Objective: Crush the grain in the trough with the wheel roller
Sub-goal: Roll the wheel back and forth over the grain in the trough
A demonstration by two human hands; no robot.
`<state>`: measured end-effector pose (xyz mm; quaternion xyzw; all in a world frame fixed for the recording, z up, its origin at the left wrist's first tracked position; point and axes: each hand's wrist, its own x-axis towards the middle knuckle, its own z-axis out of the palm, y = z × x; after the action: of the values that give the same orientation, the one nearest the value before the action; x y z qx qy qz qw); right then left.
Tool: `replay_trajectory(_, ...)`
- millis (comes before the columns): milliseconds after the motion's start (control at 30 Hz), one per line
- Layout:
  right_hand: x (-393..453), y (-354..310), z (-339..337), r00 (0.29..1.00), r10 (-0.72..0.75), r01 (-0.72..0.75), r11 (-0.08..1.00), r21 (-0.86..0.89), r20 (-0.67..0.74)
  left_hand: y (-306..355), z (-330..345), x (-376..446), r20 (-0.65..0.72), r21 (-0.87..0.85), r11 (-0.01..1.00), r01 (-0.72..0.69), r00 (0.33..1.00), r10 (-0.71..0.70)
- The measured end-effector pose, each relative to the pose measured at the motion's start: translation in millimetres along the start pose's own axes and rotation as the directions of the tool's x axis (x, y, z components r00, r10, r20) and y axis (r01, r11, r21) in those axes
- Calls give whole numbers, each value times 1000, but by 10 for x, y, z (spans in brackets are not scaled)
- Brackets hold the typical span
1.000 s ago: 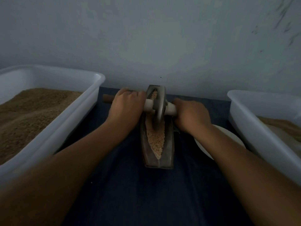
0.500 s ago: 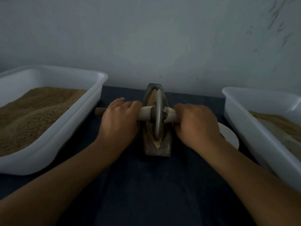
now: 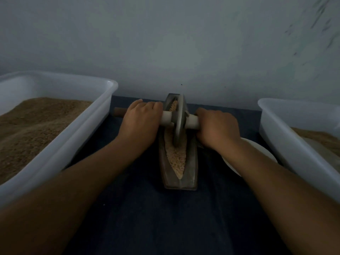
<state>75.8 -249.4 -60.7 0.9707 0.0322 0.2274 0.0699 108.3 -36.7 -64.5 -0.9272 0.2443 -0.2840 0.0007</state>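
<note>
Hands (image 3: 140, 124) 2, gripping roller (image 3: 179, 120) | trough (image 3: 192, 162) 1 | tubs (image 3: 77, 144) 2 | plate (image 3: 257, 150) 1, perhaps

left hand (image 3: 140, 124), right hand (image 3: 218, 128) grip wheel roller (image 3: 178, 122) | trough (image 3: 192, 162) | grain (image 3: 175, 155)

Both forearms were bare, with no sleeves, watch or rings showing; the left hand (image 3: 140, 124) and right hand (image 3: 218, 128) wore no gloves.

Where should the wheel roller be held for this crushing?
By the axle handle on both sides of the wheel roller, from above: the left hand and right hand each grip one end, keeping the upright disc centred in the trough.
</note>
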Motion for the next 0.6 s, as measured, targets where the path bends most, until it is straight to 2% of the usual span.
replay_trajectory(167, 467, 96, 48, 962, 67, -83, 995, 48, 265, -59, 53, 320, 98, 86, 996, 27, 995, -35)
replay_trajectory(233, 565, 116, 54, 949, 55, -72, 997, 42, 310, -75, 69, 392, 124, 107, 994, 27, 991, -40)
replay_trajectory(333, 576, 122, 64, 960, 37, -51, 998, 44, 278, -71, 106, 398, 116, 124, 991, 42, 992, -57)
replay_trajectory(600, 131, 29, -26, 998, -2, -1, 999, 45, 61, 10, 61, 61, -7, 67, 997, 36, 999, -35)
